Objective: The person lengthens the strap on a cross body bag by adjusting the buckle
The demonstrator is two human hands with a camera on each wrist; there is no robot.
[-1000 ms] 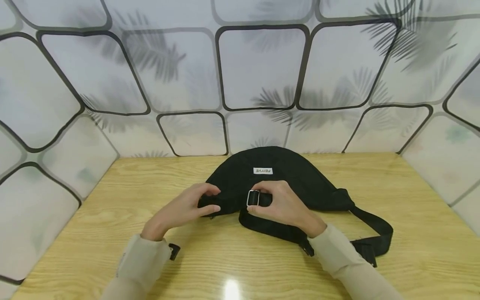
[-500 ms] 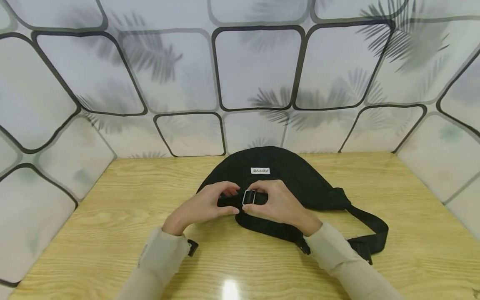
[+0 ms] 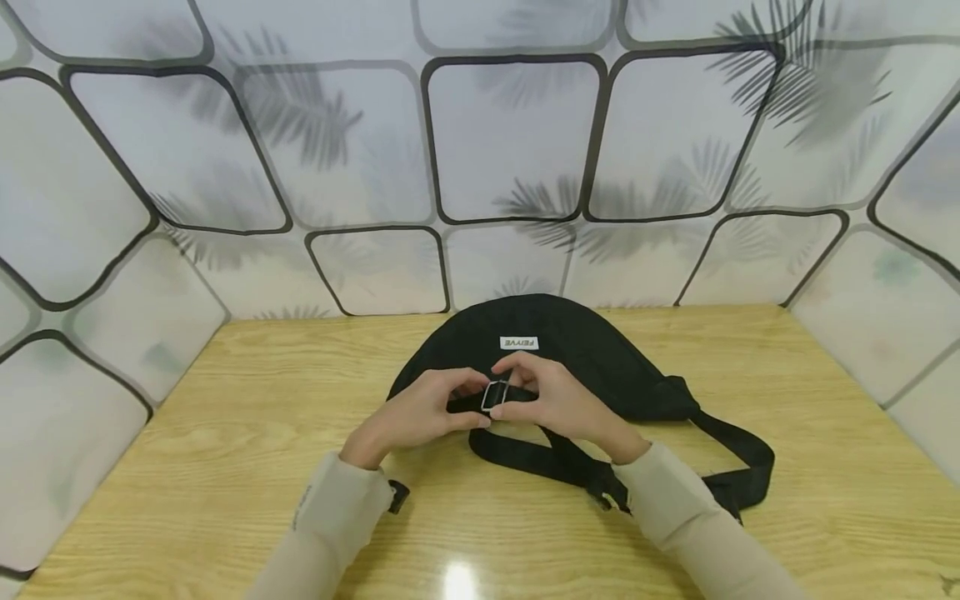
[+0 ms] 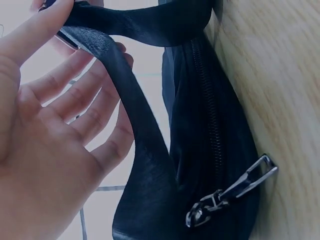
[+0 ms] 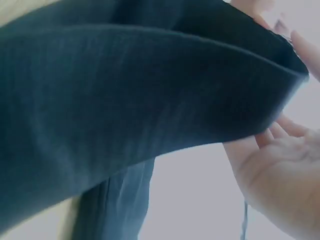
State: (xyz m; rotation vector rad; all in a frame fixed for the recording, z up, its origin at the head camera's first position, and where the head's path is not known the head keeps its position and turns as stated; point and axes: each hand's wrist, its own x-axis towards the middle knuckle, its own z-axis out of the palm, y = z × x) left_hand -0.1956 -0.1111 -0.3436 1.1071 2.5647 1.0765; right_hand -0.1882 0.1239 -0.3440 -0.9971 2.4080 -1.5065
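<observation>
A black waist bag (image 3: 540, 325) with a white label lies on the table, its webbing strap (image 3: 517, 454) looped in front. My left hand (image 3: 420, 407) pinches a silver slider buckle (image 3: 494, 396) on the strap between thumb and fingers. In the left wrist view, the buckle's edge (image 4: 69, 41) shows behind the thumb, and the strap runs down beside the palm. My right hand (image 3: 566, 407) holds the strap at the buckle's right side, thumb against the frame and index finger raised. In the right wrist view, the folded strap (image 5: 150, 95) hides much of that grip.
The bag's zipper has a metal pull (image 4: 247, 182), close to the wooden table (image 3: 247, 400). More strap (image 3: 753, 467) loops out on the right. A small black piece (image 3: 398, 497) shows beside the left cuff. Patterned cloth (image 3: 517, 142) encloses the back and sides.
My left hand has moved right, from the bag's left end to the buckle, and now pinches it. My right fingers have loosened round the buckle, and more strap hangs below that hand.
</observation>
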